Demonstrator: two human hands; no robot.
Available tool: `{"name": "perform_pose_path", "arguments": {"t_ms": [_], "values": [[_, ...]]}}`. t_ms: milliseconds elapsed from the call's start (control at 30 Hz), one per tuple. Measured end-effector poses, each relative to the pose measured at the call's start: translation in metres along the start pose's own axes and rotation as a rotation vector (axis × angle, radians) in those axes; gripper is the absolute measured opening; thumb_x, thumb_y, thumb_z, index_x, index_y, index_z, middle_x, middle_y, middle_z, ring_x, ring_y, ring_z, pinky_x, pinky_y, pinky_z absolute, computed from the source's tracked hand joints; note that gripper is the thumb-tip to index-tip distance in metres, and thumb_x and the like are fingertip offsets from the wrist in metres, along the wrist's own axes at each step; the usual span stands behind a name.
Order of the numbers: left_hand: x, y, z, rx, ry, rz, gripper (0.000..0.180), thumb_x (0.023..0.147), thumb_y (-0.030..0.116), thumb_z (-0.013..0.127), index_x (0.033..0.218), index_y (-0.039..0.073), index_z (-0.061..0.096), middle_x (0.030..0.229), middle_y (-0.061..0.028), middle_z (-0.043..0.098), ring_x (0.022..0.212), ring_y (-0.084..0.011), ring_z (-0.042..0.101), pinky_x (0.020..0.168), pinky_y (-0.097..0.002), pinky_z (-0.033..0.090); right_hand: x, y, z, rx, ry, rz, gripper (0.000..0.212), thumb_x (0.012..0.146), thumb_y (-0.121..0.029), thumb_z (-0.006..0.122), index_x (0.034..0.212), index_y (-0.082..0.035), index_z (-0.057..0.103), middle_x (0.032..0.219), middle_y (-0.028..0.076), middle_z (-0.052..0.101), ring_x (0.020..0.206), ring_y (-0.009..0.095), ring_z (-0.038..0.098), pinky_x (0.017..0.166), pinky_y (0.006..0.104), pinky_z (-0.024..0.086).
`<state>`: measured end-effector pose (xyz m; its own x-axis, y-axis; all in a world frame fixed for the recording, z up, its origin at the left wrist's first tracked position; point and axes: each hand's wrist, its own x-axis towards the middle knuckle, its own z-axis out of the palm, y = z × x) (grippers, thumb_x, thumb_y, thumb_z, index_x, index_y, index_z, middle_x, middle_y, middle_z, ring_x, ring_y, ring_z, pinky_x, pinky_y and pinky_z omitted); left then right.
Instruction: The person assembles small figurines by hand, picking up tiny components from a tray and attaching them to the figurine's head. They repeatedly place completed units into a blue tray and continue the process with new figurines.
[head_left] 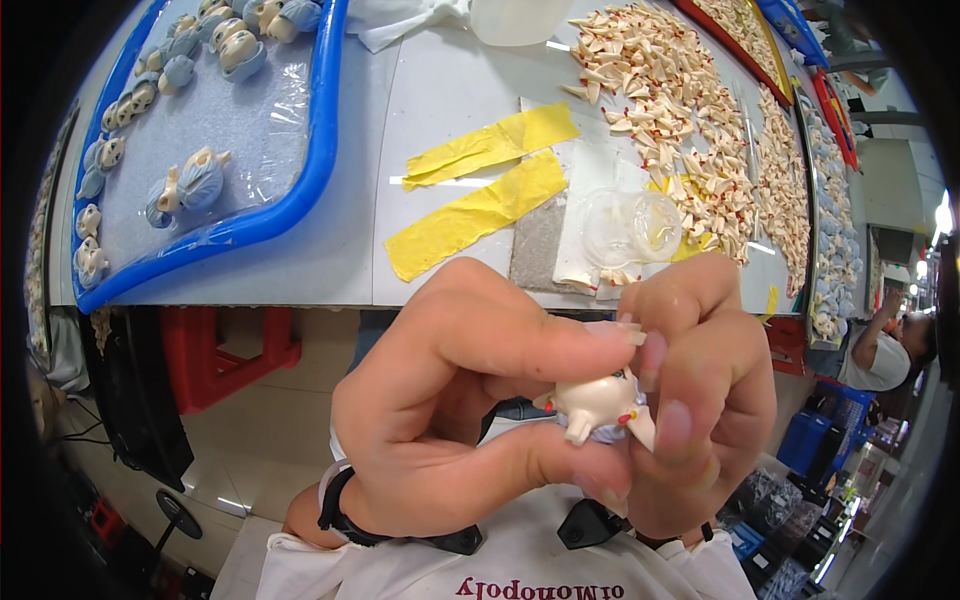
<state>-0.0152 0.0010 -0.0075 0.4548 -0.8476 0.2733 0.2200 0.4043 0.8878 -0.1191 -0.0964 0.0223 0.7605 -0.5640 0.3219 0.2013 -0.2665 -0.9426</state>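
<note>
Close in front of me, my left hand (450,400) grips a small cream doll head (592,403) between thumb and fingers. The head has pale blue hair underneath, a short peg and red marks at its sides. My right hand (710,390) is closed around a pointed cream ear piece (643,430), its red end against the side of the head. Whether the ear is fixed in it I cannot tell. Fingers of both hands cover part of the head. Beyond the hands, a heap of similar ear pieces (655,75) spreads over the table.
A blue-rimmed tray (322,120) with several blue-haired doll heads (203,178) stands at the left. Yellow tape strips (480,212), a grey pad (538,245) and clear round plastic cups (630,225) lie mid-table. Below is a red stool (215,360). Another person (885,350) sits far right.
</note>
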Motion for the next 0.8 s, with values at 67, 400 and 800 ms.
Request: {"name": "perform_pose_path", "arguments": {"t_ms": [67,400,800], "values": [[0.000,0.001,0.000,0.010,0.002,0.014,0.038,0.070,0.014,0.074,0.096,-0.001,0.050,0.089,-0.0109,0.052,0.088,-0.0186,0.059,0.075,-0.0252,0.047,0.000,-0.001,0.000,0.036,0.009,0.023,0.019,0.081,-0.022,0.059,0.072,-0.015,0.043,0.081,0.004,0.036,0.068,0.010,0.032,0.059,0.0217,0.028],[0.000,-0.004,0.000,0.107,0.006,0.155,0.042,0.069,0.016,0.076,0.096,-0.002,0.051,0.087,-0.0115,0.052,0.083,-0.0194,0.060,0.074,-0.0255,0.049,-0.002,-0.007,0.000,0.240,0.020,0.266,0.019,0.081,-0.022,0.059,0.072,-0.014,0.044,0.086,0.006,0.038,0.071,0.011,0.036,0.063,0.0202,0.033],[0.001,-0.004,-0.001,0.181,-0.001,0.275,0.036,0.070,0.004,0.071,0.097,-0.004,0.049,0.090,-0.0167,0.049,0.073,-0.0216,0.060,0.061,-0.0314,0.054,0.000,-0.012,-0.015,-0.327,-0.084,-0.094,0.014,0.070,-0.012,0.061,0.076,-0.011,0.049,0.078,0.006,0.041,0.070,0.012,0.037,0.065,0.0237,0.031]]}}
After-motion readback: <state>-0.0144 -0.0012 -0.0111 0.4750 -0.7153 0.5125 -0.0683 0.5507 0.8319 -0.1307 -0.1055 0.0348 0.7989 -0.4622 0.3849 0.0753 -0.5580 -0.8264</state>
